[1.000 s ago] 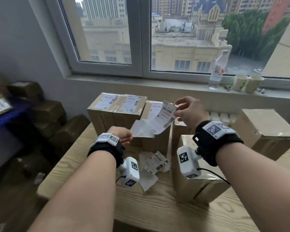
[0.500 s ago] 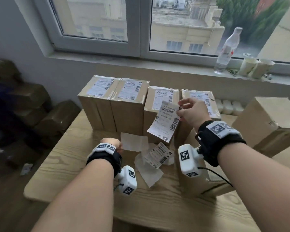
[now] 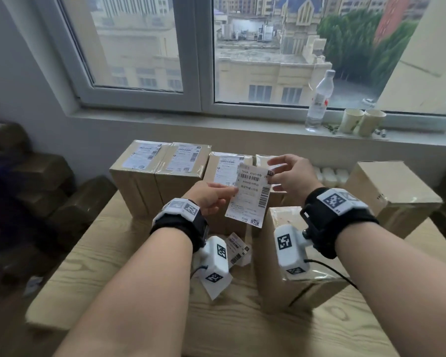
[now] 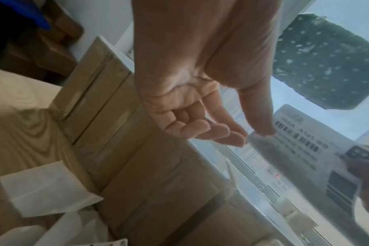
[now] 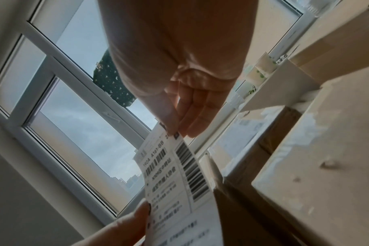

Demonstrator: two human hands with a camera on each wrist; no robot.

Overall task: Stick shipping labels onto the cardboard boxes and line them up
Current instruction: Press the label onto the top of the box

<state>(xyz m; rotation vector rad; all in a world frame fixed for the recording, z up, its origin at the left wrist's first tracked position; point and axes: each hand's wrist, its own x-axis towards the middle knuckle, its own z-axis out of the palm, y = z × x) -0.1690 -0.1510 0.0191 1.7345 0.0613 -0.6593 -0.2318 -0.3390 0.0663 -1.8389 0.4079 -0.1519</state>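
Shipping label (image 3: 250,195) (thin rectangular paper), left hand (image 3: 211,199) pinching one edge, right hand (image 3: 291,176) pinching top corner

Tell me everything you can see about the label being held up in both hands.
The label is a white paper rectangle printed with black barcodes, text and a small QR code. It hangs upright in the air, slightly curved, above the table and in front of the row of boxes. The left hand pinches its left edge, the right hand its top right corner. Nothing else touches it.
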